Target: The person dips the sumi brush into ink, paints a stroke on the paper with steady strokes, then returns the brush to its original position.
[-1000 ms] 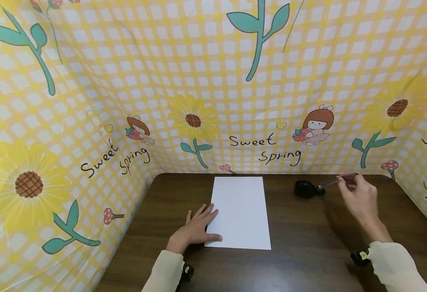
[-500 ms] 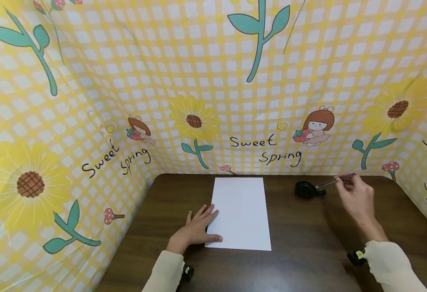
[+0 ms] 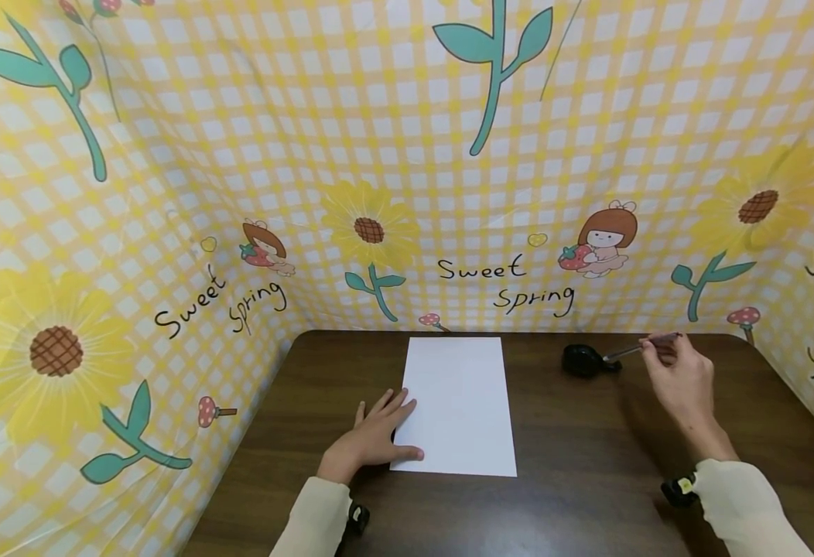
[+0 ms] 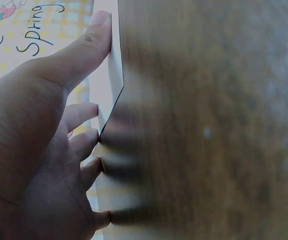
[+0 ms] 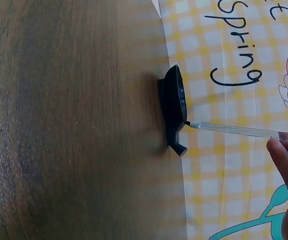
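A blank white sheet of paper (image 3: 459, 406) lies on the table. The left hand (image 3: 372, 437) rests with spread fingers on its lower left edge; the left wrist view shows this hand (image 4: 48, 125) with the thumb on the paper (image 4: 114, 65). The right hand (image 3: 682, 383) pinches a slim clear-handled brush (image 3: 624, 351) over the back right of the table. In the right wrist view the dark tip of the brush (image 5: 234, 129) meets the rim of a small black dish (image 5: 173, 102) with a short handle. That dish (image 3: 581, 361) stands right of the paper.
The dark wooden table (image 3: 553, 503) reaches to a yellow checked cloth (image 3: 407, 155) with printed flowers and lettering, hanging behind it and at both sides. A black band with a small device (image 3: 680, 490) sits on the right wrist; another (image 3: 358, 517) is on the left.
The right hand and the brush have shifted slightly left since a second ago, the brush tip staying at the dish. The left hand and the paper hold their place.
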The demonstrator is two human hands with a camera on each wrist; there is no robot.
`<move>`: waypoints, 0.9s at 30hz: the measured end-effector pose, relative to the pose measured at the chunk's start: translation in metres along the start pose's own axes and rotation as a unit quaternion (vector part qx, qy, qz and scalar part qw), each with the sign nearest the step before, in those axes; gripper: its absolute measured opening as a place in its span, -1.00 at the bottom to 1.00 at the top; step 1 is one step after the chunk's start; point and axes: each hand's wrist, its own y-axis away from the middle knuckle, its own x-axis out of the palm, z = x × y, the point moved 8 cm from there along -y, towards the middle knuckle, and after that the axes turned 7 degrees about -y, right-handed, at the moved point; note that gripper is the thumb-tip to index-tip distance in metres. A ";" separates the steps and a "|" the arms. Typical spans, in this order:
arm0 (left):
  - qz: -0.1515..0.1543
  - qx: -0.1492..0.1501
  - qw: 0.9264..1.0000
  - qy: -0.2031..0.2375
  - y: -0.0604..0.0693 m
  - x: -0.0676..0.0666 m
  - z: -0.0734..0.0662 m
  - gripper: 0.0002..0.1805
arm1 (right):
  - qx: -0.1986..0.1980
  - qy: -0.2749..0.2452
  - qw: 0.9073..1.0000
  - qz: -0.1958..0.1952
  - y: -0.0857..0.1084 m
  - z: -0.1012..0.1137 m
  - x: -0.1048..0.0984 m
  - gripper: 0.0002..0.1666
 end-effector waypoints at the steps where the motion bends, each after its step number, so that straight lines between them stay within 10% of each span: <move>1: 0.000 0.000 1.000 -0.001 0.000 0.000 0.000 0.10 | 0.001 0.000 1.000 -0.001 0.000 0.000 0.000 -0.81; 27: 0.000 -0.002 1.000 -0.007 -0.002 0.002 0.003 0.10 | -0.006 -0.007 1.000 -0.009 0.000 0.002 -0.004 -0.85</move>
